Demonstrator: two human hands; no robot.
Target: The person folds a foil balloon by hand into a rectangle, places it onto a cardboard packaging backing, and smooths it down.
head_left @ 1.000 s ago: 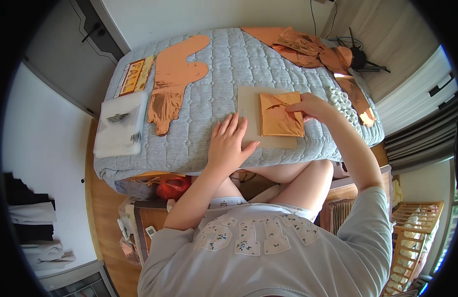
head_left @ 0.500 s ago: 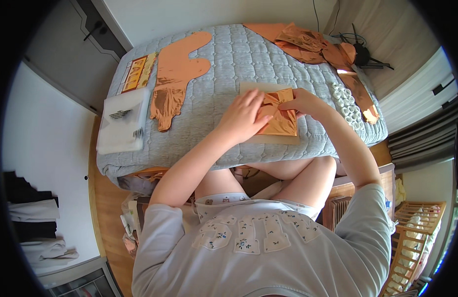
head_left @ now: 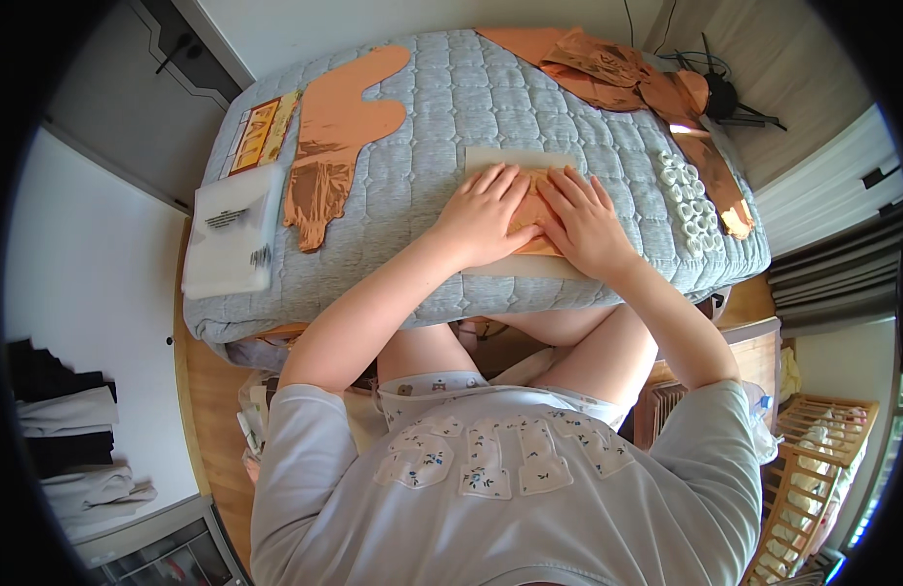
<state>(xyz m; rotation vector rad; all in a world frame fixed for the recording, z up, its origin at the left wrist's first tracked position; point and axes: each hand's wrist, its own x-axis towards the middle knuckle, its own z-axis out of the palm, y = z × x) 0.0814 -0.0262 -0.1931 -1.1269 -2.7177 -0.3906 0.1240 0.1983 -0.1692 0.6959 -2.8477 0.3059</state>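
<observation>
A grey quilted cover [head_left: 441,117] spreads over the whole tabletop, the largest thing in view. On its left part lies a long copper-coloured sheet [head_left: 339,127] with rounded lobes, its lower end crinkled and shiny. Across the far right corner a heap of crumpled copper-coloured pieces [head_left: 617,73] trails down the right edge. At the left edge a stack of clear plastic sleeves [head_left: 231,230] hangs partly over the side, and just beyond it sits a flat printed packet [head_left: 259,127] in yellow and orange.

Near the middle of the near edge lies a pale board [head_left: 518,161], and on it a small orange sheet [head_left: 534,210], mostly covered. The left hand [head_left: 485,215] rests palm down on the sheet's left part, fingers spread flat and pointing away from the person. The right hand [head_left: 588,220] lies the same way on its right part, just beside the left, the thumbs close together over the sheet. Neither grip closes round anything: both hands are wide and flat, pressing the sheet onto the board, and only a narrow strip of orange shows between them and at the near edge.

To the right of the right hand, a cluster of small white rings [head_left: 691,200] lies in rows on the cover.
</observation>
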